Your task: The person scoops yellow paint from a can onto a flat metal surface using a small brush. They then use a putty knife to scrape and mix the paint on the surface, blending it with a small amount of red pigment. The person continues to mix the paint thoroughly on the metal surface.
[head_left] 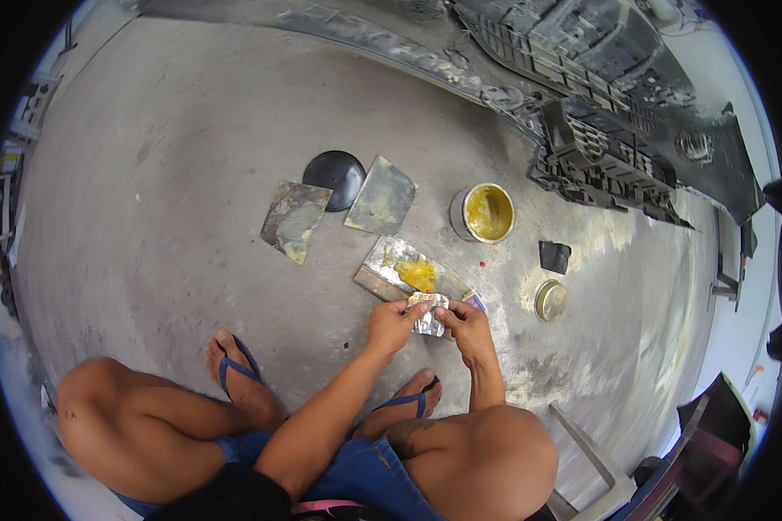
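Observation:
Between my two hands is a small flattened silver tube (428, 323), creased like foil. My left hand (393, 328) pinches its left side with thumb and fingers, and my right hand (467, 326) grips the right side the same way. Just beyond them a metal-faced board (375, 271) lies on the floor, carrying a smear of yellow paste (417, 274). A bit of red shows close to the tube's far end, by the paste. Part of a small blue and white item (475, 300) peeks out beside my right fingers.
An open tin (458, 219) coated inside with yellow paste stands past the board. Around it lie two stained plates (292, 217) (382, 198), a black round lid (346, 174), a black scrap (554, 256), a round metal lid (551, 300) and a tiny red piece (483, 264). Large dark panels (599, 148) fill the far right.

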The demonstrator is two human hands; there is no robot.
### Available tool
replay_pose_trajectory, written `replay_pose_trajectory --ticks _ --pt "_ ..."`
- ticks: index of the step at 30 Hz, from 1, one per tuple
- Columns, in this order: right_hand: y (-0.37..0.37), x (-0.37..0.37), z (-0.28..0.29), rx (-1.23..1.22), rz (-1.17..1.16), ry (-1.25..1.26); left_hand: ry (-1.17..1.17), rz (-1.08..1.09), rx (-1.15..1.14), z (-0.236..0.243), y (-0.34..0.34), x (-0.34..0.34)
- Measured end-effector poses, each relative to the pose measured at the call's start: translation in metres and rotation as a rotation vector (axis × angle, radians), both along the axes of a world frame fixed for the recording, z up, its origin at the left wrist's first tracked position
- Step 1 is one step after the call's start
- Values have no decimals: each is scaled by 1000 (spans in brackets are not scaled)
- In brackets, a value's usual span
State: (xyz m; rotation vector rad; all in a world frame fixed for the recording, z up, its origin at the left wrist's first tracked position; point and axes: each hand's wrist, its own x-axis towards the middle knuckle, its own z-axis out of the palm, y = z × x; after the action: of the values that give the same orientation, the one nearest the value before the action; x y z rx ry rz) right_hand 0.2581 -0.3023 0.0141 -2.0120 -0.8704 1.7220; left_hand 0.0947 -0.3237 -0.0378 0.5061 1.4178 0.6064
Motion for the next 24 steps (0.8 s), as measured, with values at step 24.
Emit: replay_pose_trajectory --ticks 24 --pt "4 -29 -32 62 -171 -20 159 -118 -52 -12 23 -12"
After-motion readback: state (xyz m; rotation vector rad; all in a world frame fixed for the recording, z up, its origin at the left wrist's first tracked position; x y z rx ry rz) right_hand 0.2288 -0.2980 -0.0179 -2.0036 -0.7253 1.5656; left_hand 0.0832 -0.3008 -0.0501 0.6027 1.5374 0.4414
